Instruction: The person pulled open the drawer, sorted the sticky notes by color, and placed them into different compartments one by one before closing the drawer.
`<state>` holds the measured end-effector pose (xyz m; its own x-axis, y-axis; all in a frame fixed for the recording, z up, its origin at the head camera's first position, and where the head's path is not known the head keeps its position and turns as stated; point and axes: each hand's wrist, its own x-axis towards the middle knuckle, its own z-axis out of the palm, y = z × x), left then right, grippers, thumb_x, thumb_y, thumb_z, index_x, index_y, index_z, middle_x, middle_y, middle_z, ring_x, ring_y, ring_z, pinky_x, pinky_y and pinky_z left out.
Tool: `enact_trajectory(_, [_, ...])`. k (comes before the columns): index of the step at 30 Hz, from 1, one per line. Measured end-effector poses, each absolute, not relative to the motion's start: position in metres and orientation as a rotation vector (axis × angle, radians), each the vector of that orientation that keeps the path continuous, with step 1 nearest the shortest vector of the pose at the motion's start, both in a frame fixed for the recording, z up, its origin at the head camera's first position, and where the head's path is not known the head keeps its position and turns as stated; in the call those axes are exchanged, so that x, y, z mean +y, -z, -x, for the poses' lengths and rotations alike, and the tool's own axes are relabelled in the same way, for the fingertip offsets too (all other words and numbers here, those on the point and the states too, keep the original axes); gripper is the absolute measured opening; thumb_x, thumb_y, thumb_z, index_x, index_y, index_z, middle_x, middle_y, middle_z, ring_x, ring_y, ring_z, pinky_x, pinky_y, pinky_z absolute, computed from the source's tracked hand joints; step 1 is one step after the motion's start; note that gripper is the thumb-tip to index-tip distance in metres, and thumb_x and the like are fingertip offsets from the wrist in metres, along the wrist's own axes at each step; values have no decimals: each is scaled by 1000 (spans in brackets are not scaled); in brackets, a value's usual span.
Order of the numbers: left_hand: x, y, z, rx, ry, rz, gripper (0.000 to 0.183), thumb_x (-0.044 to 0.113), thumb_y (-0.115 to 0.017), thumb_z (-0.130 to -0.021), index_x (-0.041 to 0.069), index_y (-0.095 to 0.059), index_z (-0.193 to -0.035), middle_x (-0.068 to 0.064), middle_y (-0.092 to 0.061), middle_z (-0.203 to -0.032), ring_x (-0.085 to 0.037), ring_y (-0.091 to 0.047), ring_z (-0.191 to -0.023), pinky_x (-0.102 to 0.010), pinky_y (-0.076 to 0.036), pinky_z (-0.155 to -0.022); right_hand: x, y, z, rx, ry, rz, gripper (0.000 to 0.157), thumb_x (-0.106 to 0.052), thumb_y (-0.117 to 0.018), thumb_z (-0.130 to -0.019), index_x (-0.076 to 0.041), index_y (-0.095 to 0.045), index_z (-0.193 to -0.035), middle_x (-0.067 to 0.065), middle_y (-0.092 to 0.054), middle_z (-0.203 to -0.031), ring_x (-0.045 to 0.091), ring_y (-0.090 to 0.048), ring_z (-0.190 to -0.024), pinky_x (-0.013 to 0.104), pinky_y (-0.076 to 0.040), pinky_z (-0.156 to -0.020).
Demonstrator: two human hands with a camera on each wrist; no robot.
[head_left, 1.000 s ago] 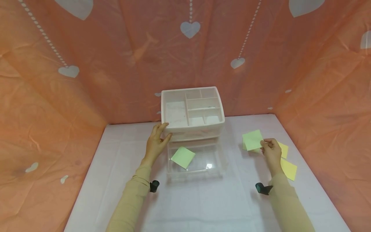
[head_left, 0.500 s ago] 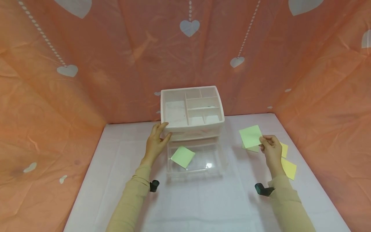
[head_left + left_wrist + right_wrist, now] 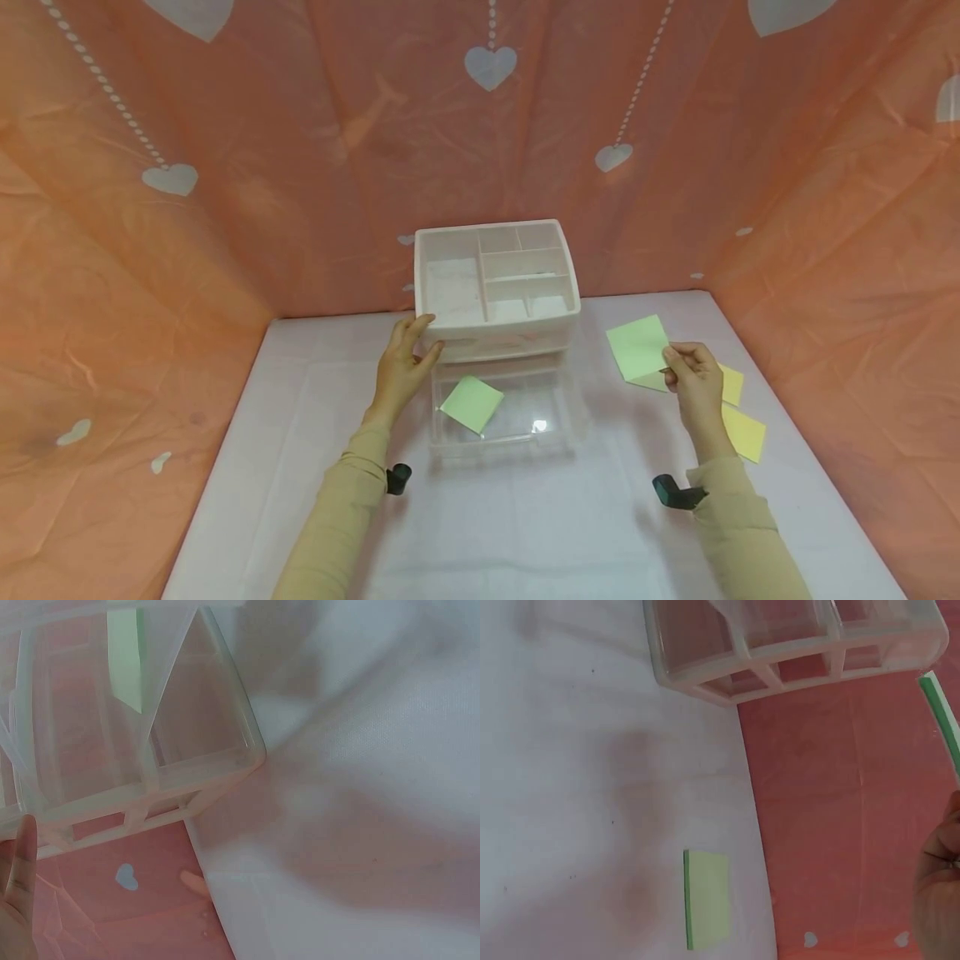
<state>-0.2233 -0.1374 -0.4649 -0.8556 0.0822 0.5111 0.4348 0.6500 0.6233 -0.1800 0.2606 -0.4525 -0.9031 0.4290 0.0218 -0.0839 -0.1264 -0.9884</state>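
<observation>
A white plastic drawer organizer point(image 3: 495, 327) stands at the back of the table, its clear lower drawer point(image 3: 536, 402) pulled out. Inside that drawer, on the left, lies a green sticky note pad point(image 3: 471, 404). My left hand point(image 3: 400, 371) rests its fingers on the organizer's front left corner, the thumb near the upper drawer front. Over to the right, my right hand point(image 3: 693, 385) pinches another green sticky note pad point(image 3: 636, 346) by its edge, raised above the table. Below it a further green pad point(image 3: 707, 900) lies on the cloth, mostly covered in the head view.
Two yellow sticky note pads point(image 3: 745, 433) lie beyond the right hand, near the table's right edge. Divided compartments point(image 3: 453, 292) form the organizer's top. An orange curtain with hearts point(image 3: 360, 167) hangs behind and at both sides of the white-covered table point(image 3: 510, 533).
My right hand has lifted the green sticky note pad and carried it a little to the left, toward the organizer. The left hand keeps its place at the corner.
</observation>
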Motion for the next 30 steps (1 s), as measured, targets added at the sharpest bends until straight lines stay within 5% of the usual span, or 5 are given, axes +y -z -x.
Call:
enact_trajectory(22, [-137,464,221,-2427,1080,395,43,23,-64,-89,23,-46,-128,-16,-47,-128,-27,-64,-67,-34,-58,-61,210,444,179,-2063,-2095,167,14,-8,-58,-91,-20,-61,-86,-10,-55,-61,3,-43,-50,12,-34,-45])
enact_trajectory(26, [-136,464,222,-2418,1084,400,43,22,-64,-89,22,-47,-128,-16,-48,-127,-28,-64,-67,-34,-58,-60,199,446,178,-2160,-2046,110,4,-10,-57,-92,-12,-61,-93,-11,-53,-61,3,-44,-52,12,-36,-46])
enact_trajectory(30, [-136,464,223,-2417,1081,401,42,21,-63,-89,22,-46,-128,-16,-48,-127,-29,-64,-67,-34,-58,-60,187,447,178,-2220,-2045,51,16,-13,-58,-92,1,-58,-100,-12,-54,-64,3,-45,-55,12,-37,-48])
